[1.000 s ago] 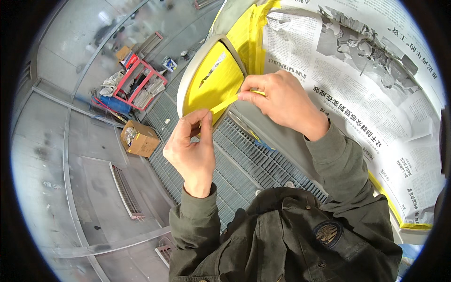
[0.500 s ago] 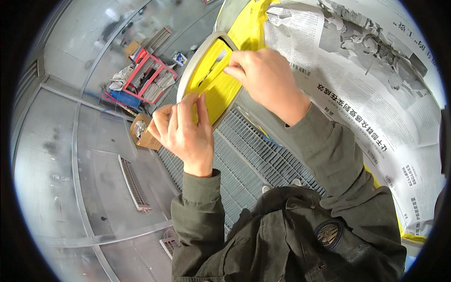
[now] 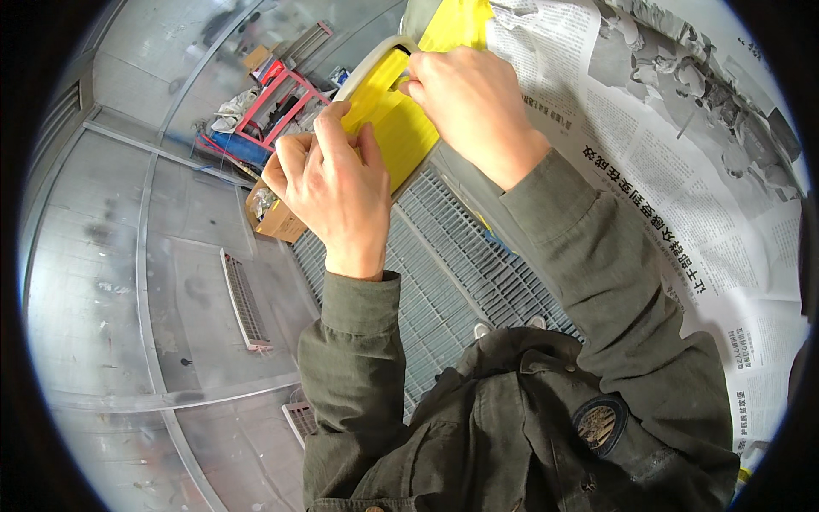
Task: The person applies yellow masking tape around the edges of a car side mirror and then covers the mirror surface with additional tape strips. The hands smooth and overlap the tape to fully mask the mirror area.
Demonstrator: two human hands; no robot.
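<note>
A rounded part with a pale rim, which looks like a car's side mirror [image 3: 368, 61], has its face covered by yellow masking tape [image 3: 405, 136]. My right hand [image 3: 473, 107] is closed at the upper right of that face, thumb and forefinger pinching the tape's edge. At the lower left side, my left hand [image 3: 328, 188] has bent fingers, with the tape between its thumb and forefinger. A small dark gap shows by the right fingertips. The fingers hide the tape's ends. Newspaper sheets [image 3: 631, 171] cover the larger body to the right.
Below lies a metal grating floor [image 3: 435, 282]. Beyond the left hand stand a red rack [image 3: 286, 102] with assorted items and an open cardboard box [image 3: 277, 224]. Grey wall panels [image 3: 94, 282] with a vent grille [image 3: 245, 299] run along the left.
The dark opening between the yellow strips has mostly been covered. Both hands sit higher in the picture, and the right hand has moved slightly left. The whole view has shifted a little.
</note>
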